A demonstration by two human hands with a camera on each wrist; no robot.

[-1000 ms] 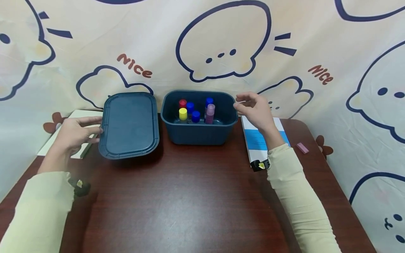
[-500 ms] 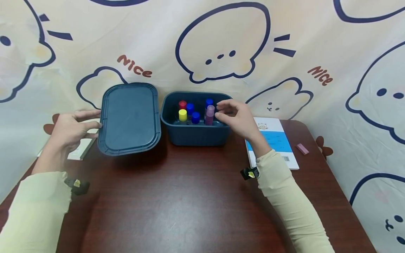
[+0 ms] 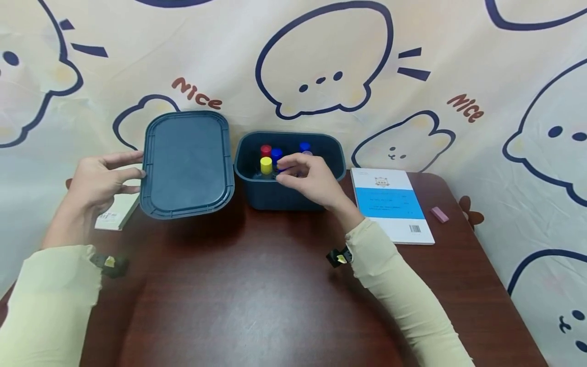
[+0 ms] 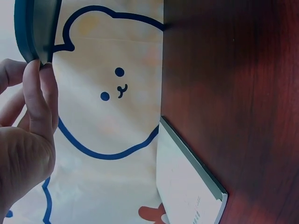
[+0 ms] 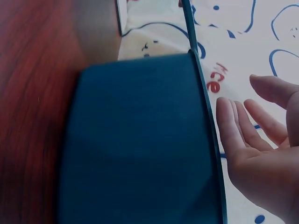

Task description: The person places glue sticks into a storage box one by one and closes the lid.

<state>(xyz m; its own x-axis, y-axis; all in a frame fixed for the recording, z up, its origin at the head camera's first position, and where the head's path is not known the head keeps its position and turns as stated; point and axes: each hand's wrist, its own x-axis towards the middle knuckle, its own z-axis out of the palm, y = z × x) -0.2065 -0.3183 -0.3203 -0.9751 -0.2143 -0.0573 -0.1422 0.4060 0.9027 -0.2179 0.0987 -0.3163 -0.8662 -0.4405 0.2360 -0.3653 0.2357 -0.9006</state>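
My left hand pinches the left edge of a dark blue lid, holding it raised and tilted above the table. In the left wrist view, thumb and fingers close on the lid's rim. The matching dark blue bin stands to the lid's right. Over its front rim hovers my right hand, fingers loosely bent and holding nothing. Inside the bin stand small bottles with a red cap, a yellow cap and blue caps. A purple bottle is mostly hidden behind my fingers.
A white book with a blue band lies right of the bin. Farther right is a small pink block. A pale book lies at left, partly under my left hand. A printed cloth hangs behind the table.
My left hand has raised the lid and tilted it more upright. My right hand has moved left from the bin's right end to above its middle, uncovering the blue-banded book.
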